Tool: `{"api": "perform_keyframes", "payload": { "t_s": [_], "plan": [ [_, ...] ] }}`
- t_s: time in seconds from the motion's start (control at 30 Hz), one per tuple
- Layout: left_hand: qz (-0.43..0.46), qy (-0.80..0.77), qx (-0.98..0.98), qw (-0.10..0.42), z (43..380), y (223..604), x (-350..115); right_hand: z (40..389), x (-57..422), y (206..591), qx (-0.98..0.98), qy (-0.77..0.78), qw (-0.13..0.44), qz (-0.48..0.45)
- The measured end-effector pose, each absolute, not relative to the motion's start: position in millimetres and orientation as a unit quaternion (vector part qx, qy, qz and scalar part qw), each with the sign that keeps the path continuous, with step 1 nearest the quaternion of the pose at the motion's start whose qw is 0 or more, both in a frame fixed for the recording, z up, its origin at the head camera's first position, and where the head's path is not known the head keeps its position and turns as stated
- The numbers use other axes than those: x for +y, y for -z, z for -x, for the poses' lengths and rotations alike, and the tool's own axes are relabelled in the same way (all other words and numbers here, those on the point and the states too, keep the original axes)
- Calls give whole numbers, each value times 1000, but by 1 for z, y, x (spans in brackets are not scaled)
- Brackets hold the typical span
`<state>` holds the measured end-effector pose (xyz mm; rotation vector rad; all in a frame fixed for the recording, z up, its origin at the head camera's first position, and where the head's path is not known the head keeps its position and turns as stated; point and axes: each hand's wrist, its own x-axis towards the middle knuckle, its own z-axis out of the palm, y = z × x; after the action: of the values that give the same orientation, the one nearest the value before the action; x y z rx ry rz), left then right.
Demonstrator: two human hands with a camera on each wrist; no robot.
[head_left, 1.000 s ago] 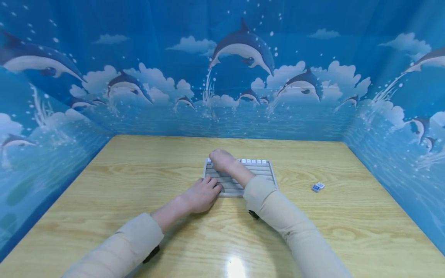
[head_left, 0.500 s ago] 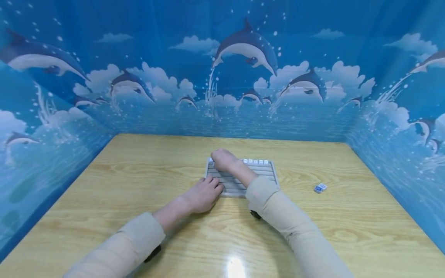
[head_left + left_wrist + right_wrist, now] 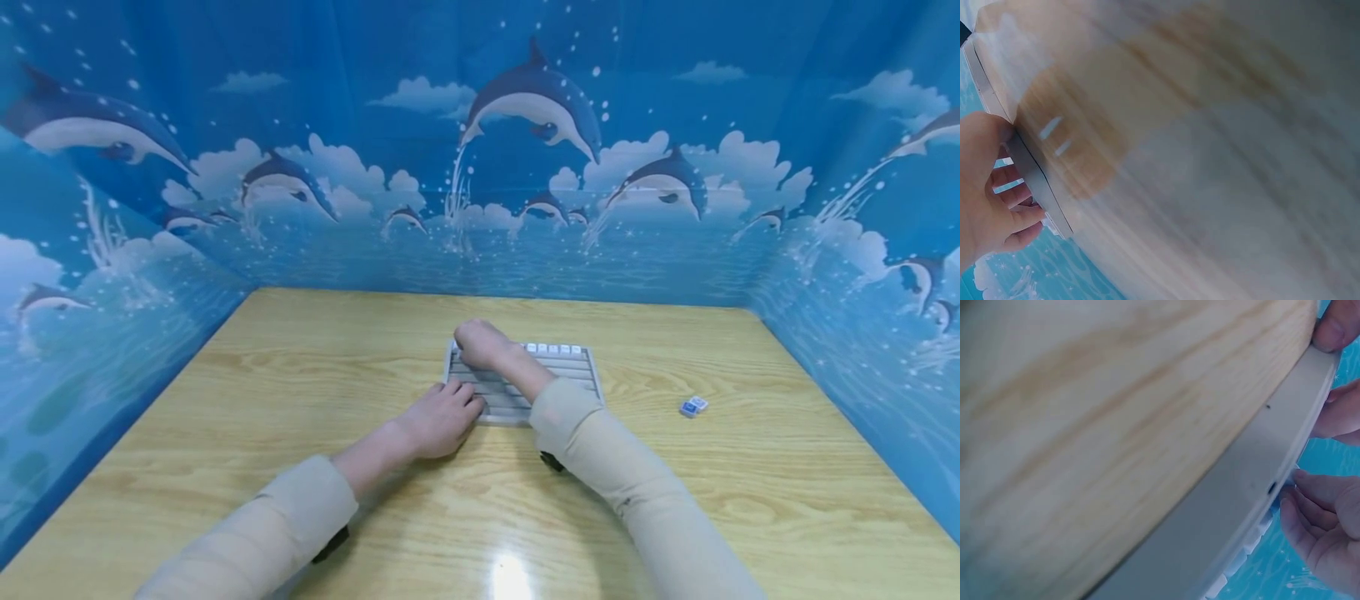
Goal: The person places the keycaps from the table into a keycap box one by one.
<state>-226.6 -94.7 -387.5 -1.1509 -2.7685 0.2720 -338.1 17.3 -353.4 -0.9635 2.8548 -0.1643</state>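
Note:
A grey-white keyboard [image 3: 566, 365] lies on the table with its rows mostly bare. White keycaps [image 3: 553, 349] line its far edge. My left hand [image 3: 442, 419] grips the near left corner; in the left wrist view its thumb [image 3: 988, 128] is against the front side and the fingers bend over the top. Reaching across the keyboard, my right hand [image 3: 480, 344] is at the far left end of the key row. In the right wrist view the right thumb and fingers [image 3: 1322, 515] pinch a small bluish keycap [image 3: 1296, 477], mostly hidden by the fingertips.
Two loose keycaps, one blue [image 3: 688, 409] and one white [image 3: 700, 402], lie on the wooden table [image 3: 750, 475] to the right of the keyboard. A blue dolphin-print curtain [image 3: 375, 250] surrounds the table's back and sides.
The head view has shifted slightly, so the whole scene sits a little further right. Both hands keep nearly the same places on the keyboard.

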Motion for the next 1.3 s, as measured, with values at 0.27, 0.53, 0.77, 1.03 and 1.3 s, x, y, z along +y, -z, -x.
{"api": "perform_keyframes", "payload": {
  "t_s": [0.27, 0.53, 0.77, 1.03, 1.3],
  "plan": [
    [381, -93, -917, 66, 226, 388, -93, 339, 15, 355, 942, 72, 59, 323],
    [383, -91, -917, 63, 226, 388, -93, 340, 14, 355, 942, 91, 75, 315],
    [385, -85, -917, 68, 227, 387, -95, 341, 11, 353, 945, 87, 77, 306],
    [386, -81, -916, 70, 227, 387, -97, 340, 15, 346, 947, 97, 84, 296],
    [385, -82, -917, 64, 226, 386, -97, 341, 40, 338, 944, 101, 84, 303]
  ]
}}
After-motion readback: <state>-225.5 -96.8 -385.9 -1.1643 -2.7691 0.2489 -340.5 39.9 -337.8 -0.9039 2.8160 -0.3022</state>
